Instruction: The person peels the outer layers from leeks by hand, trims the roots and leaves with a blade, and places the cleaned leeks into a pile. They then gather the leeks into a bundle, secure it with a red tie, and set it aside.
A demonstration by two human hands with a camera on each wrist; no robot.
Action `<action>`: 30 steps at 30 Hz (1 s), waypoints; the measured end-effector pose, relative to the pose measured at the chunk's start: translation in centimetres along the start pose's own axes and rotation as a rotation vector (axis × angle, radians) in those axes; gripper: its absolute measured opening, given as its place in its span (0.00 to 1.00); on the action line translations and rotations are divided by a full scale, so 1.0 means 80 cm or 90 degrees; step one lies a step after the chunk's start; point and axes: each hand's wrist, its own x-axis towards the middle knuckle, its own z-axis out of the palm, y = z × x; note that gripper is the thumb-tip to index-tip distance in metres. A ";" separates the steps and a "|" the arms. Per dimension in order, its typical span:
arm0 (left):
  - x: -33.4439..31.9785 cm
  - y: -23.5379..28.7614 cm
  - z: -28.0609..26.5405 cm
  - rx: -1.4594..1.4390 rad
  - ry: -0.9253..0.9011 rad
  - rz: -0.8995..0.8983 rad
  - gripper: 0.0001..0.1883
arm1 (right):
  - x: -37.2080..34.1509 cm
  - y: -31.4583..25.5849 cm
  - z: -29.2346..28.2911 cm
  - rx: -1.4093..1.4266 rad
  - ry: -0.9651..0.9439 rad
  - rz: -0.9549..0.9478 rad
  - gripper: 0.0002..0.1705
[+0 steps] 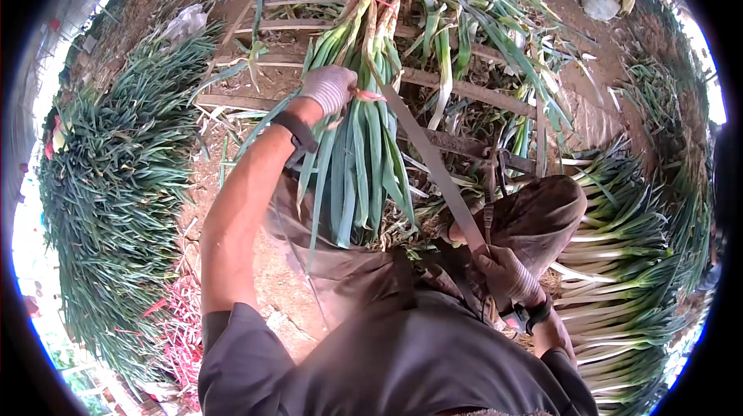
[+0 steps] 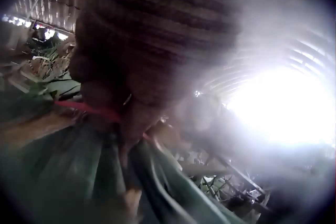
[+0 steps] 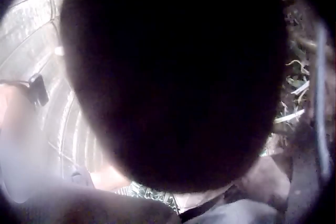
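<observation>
A bundle of green onions (image 1: pixel 360 160) lies in front of the person, root ends away and leaves toward the lap. My gloved left hand (image 1: pixel 329 87) grips the red tie (image 1: pixel 369 95) around its leaves. In the left wrist view the red tie (image 2: pixel 86 109) runs under the dark, blurred fingers, over the green leaves (image 2: pixel 79 163). My gloved right hand (image 1: pixel 507 273), low by the bent knee, holds a long flat-bladed knife (image 1: pixel 437 168). Its blade slants up and left, its tip beside the bundle. The right wrist view is mostly blocked by a dark shape.
A wooden slatted rack (image 1: pixel 487 92) lies under the bundle, with loose leaves (image 1: pixel 495 13) strewn over it. At left stands a large heap of green onions (image 1: pixel 116 191), with red ties (image 1: pixel 182 331) near it. More onions with white stems (image 1: pixel 611 277) lie at right.
</observation>
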 end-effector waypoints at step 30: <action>0.003 -0.006 0.005 -0.144 0.023 -0.078 0.13 | -0.005 -0.007 0.014 -0.117 -0.010 0.077 0.16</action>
